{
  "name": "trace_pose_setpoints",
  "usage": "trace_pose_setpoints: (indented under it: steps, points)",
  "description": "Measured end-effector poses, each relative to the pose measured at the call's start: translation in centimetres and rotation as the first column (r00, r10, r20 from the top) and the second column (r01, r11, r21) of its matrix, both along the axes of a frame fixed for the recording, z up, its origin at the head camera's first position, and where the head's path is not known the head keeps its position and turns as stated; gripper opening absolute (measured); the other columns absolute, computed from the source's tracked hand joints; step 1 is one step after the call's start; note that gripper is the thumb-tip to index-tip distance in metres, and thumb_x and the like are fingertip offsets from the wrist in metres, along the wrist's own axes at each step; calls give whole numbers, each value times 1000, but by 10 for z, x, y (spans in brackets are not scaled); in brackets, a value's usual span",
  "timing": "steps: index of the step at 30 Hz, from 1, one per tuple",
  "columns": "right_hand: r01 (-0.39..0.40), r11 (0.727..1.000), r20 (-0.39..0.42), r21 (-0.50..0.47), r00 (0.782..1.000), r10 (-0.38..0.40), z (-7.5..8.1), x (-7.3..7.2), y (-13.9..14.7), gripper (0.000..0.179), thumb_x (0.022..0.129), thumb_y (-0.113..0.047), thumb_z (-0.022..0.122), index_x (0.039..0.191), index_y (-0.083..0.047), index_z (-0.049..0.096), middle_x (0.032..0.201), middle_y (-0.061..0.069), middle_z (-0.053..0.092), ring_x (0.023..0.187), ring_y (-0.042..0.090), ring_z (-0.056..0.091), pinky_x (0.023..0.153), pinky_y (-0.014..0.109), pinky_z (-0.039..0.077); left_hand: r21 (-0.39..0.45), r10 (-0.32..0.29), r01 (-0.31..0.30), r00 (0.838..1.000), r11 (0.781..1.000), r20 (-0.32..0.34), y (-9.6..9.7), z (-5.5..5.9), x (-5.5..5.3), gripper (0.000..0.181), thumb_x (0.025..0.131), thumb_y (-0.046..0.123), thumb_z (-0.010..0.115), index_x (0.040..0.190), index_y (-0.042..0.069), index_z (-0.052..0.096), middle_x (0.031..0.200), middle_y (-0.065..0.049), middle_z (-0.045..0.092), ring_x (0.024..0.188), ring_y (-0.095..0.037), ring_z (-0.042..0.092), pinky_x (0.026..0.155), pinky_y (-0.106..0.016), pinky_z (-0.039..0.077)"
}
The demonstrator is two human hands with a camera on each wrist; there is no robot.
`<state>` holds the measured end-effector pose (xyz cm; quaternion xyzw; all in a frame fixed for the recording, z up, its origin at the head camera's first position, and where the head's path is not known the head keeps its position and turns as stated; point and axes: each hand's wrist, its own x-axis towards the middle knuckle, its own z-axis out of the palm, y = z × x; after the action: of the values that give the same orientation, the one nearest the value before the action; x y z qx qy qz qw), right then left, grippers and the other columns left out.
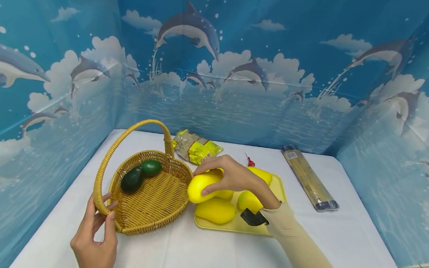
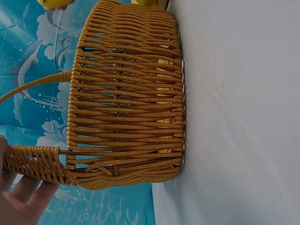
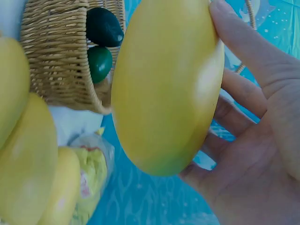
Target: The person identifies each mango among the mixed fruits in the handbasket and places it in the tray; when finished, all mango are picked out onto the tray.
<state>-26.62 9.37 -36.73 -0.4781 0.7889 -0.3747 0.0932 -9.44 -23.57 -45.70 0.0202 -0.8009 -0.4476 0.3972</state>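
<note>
My left hand (image 1: 96, 241) grips the foot of the arched handle (image 1: 148, 121) on a wicker basket (image 1: 146, 230). In the left wrist view, its fingers (image 2: 41, 194) lie against the wider woven base of that handle. Two dark green, avocado-like fruits (image 1: 132, 180) lie inside the basket at its left. My right hand (image 1: 230, 175) holds a yellow mango (image 1: 196, 189) between thumb and fingers, just right of the basket's rim and above the yellow tray (image 1: 238, 225). Several more mangoes (image 1: 215, 210) rest on this tray, partly hidden by the right hand and wrist.
Behind the basket and tray lies a yellow-and-clear plastic packet (image 1: 198, 147). A small red-wrapped lollipop (image 1: 250, 161) sits behind the tray. Toward the right is a long wrapped bundle (image 1: 309, 178). Dolphin-print curtains (image 1: 216, 101) enclose the white table (image 1: 355, 237).
</note>
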Motion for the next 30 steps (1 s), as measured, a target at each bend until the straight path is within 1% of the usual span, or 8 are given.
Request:
trace_pose_setpoints:
  steps: [3, 5, 10, 17, 23, 25, 28, 30]
  points:
    - [50, 999, -20, 5, 999, -50, -1, 12, 14, 47, 89, -22, 91, 132, -8, 78, 130, 4, 77, 127, 23, 68, 110, 41, 57, 0, 6, -6, 1000, 1000, 19, 0, 1, 1, 78, 99, -10, 68, 166, 22, 44, 142, -10, 70, 116, 5, 70, 97, -10, 54]
    - [88, 996, -35, 7, 996, -88, -2, 19, 23, 48, 90, -24, 91, 133, -8, 77, 132, 6, 76, 126, 24, 68, 108, 42, 58, -1, 7, -7, 1000, 1000, 20, 0, 1, 1, 78, 99, -9, 68, 166, 22, 44, 142, -10, 70, 116, 5, 70, 97, -10, 54]
    - [207, 978, -56, 17, 977, -206, -7, 34, 43, 49, 90, -29, 90, 133, -9, 76, 130, 2, 76, 122, 23, 69, 105, 45, 59, -15, 8, -7, 1000, 1000, 9, 0, 1, 1, 79, 98, -11, 69, 166, 20, 44, 142, -10, 70, 116, 6, 69, 98, -10, 54]
    - [355, 934, -84, 24, 932, -352, -20, 56, 68, 50, 88, -31, 92, 132, -13, 78, 129, -3, 76, 122, 21, 69, 107, 49, 59, -8, 11, -11, 1000, 1000, -4, 1, 0, 1, 81, 96, -14, 70, 165, 20, 47, 140, -11, 71, 114, 6, 70, 97, -9, 54]
    - [458, 889, -85, 20, 887, -455, -35, 72, 94, 51, 86, -29, 93, 131, -12, 78, 128, -1, 77, 121, 24, 70, 106, 50, 59, -14, 7, -8, 1000, 1000, -25, 0, -3, -1, 81, 94, -17, 71, 164, 18, 48, 138, -12, 72, 114, 7, 70, 97, -9, 54]
    - [482, 876, -90, 20, 873, -479, -41, 76, 102, 50, 85, -27, 94, 130, -12, 78, 127, -1, 78, 120, 24, 71, 106, 48, 60, -17, 7, -8, 999, 1000, -38, 0, -3, -2, 82, 93, -19, 71, 163, 17, 49, 137, -13, 72, 113, 7, 70, 96, -9, 54]
    - [513, 858, -113, 17, 854, -508, -50, 81, 114, 47, 86, -26, 93, 127, -10, 79, 123, -1, 79, 115, 23, 72, 102, 44, 62, -16, 10, -11, 999, 1000, -46, 0, -3, -1, 83, 92, -20, 71, 163, 16, 49, 136, -14, 72, 113, 7, 70, 95, -9, 54]
    - [537, 844, -126, 14, 838, -531, -55, 85, 120, 45, 85, -25, 94, 125, -9, 80, 121, -1, 80, 110, 21, 72, 98, 41, 63, -22, 9, -9, 999, 1000, -32, 0, -2, 0, 82, 94, -18, 71, 164, 17, 48, 138, -13, 72, 114, 7, 70, 96, -9, 53]
